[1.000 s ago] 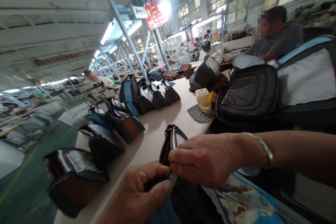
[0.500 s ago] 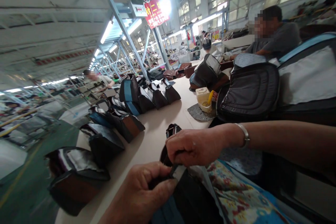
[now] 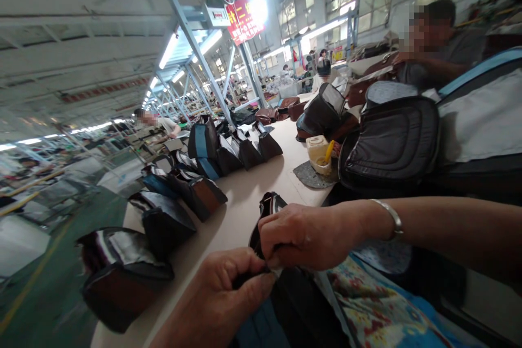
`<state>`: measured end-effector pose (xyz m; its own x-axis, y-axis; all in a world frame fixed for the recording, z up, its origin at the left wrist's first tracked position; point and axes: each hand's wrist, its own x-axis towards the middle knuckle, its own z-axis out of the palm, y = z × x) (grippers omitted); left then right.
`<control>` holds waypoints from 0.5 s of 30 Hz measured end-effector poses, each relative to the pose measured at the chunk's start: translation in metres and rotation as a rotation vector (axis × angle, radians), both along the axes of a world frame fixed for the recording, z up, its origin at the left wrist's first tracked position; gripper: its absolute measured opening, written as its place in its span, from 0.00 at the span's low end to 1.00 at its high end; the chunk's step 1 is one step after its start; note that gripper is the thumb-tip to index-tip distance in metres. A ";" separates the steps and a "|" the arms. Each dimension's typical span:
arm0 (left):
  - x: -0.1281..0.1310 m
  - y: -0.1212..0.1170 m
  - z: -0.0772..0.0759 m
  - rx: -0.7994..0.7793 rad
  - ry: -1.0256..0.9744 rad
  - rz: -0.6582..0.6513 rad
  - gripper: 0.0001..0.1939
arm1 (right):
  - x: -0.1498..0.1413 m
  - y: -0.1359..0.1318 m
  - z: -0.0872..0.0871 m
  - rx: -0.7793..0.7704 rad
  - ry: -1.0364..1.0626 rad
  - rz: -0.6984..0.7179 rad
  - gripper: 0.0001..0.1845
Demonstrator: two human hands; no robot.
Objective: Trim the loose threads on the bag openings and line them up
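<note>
A dark bag piece (image 3: 302, 310) with a blue panel lies close in front of me at the table's near edge. My left hand (image 3: 222, 296) pinches its upper edge between thumb and forefinger. My right hand (image 3: 308, 236), with a silver bangle at the wrist, is closed on the same edge, its fingertips almost against the left thumb. Both hands cover the spot where they meet, so the detail there is hidden. Beyond the fingers, the open far end of the piece shows a pale lining.
Several unfinished bag pieces (image 3: 130, 277) stand along the left of the pale table (image 3: 240, 201). A cut-open plastic container (image 3: 318, 155) with a yellow handle rests on a grey pad (image 3: 305, 175). Padded black bag parts (image 3: 391, 141) are stacked at right. A co-worker (image 3: 440, 38) sits behind them.
My right hand has shifted slightly down over the edge and now covers the grey strip that showed between the hands. The co-worker at right has raised an arm with brown material.
</note>
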<state>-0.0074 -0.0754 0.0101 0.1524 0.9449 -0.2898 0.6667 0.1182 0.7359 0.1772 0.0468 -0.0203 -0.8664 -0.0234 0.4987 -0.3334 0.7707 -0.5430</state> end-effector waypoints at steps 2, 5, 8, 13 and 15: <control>0.000 0.001 0.000 -0.002 0.019 -0.003 0.18 | -0.005 0.002 -0.005 -0.053 -0.011 0.002 0.08; -0.003 0.001 -0.002 -0.020 0.041 -0.013 0.19 | -0.012 0.005 -0.017 -0.211 -0.065 0.010 0.11; -0.006 0.000 -0.003 -0.021 0.028 -0.024 0.20 | -0.015 0.004 -0.030 -0.514 -0.233 0.025 0.14; -0.008 -0.005 -0.003 0.029 0.010 -0.013 0.20 | -0.012 0.001 -0.031 -0.596 -0.191 0.065 0.15; -0.006 -0.006 -0.003 0.059 0.027 0.002 0.18 | -0.010 0.000 -0.027 -0.514 -0.137 0.060 0.13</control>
<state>-0.0138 -0.0819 0.0075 0.1430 0.9607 -0.2380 0.6863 0.0770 0.7233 0.1673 0.0473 -0.0468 -0.9290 0.1428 0.3415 -0.2685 0.3753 -0.8872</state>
